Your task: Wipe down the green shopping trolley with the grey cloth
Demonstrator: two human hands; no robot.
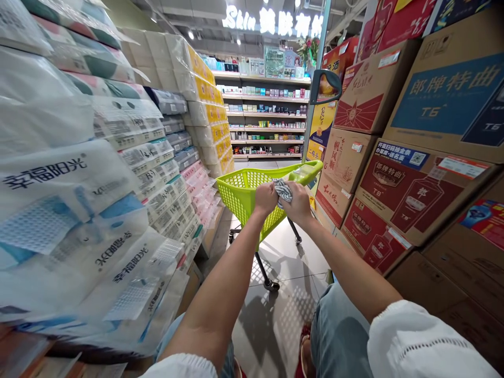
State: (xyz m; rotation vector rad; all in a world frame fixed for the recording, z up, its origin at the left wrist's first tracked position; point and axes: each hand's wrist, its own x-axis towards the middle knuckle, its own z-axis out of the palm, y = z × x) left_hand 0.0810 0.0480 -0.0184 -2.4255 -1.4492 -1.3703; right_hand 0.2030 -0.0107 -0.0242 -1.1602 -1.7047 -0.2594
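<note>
Bright, even store light from ceiling spots (pixel 191 34) and a glowing white sign (pixel 275 22). Mesh shadow of the green cart (pixel 252 197) falls on the glossy floor (pixel 275 315), which shows soft glare. Strong wide-angle bending at edges; tissue packs (pixel 59 210) at left are blurred.

My hands (pixel 283 202) cover most of the patterned cloth (pixel 283 190) and the cart's handle. Far shelf products (pixel 268 107) are too small to identify. Frame edges crop the cartons (pixel 444 100).

Lime-green mesh cart (pixel 244 197) upright; patterned cloth (pixel 283 191), perhaps crumpled.
</note>
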